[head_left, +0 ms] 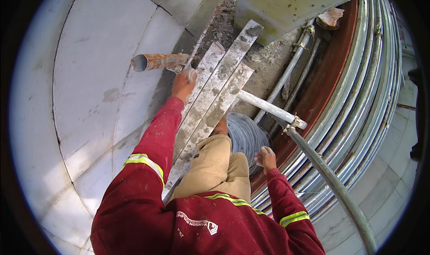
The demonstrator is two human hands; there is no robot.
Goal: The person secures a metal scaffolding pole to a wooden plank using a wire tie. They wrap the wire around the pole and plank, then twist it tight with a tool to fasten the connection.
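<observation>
My left hand (184, 84) reaches forward to the edge of the wooden planks (224, 78), just below a metal clamp (177, 68) on a rusty pipe (156, 62). Its fingers are closed, and whatever they hold is too small to make out. Lower and to the right, my right hand (266, 158) is closed with its fingers curled, beside a coil of thin grey wire (246, 134). Whether a strand lies in those fingers is hidden. The planks are dusty, spotted with mortar, and run side by side past my left leg.
A pale scaffold tube (264, 105) crosses to a coupler on the right, where a long grey pole (333, 183) slants toward me. Beyond stand a curved red-brown beam (329, 82) and several bent metal pipes (358, 98). White wall panels (96, 71) rise at left; a yellowish board (286, 10) is ahead.
</observation>
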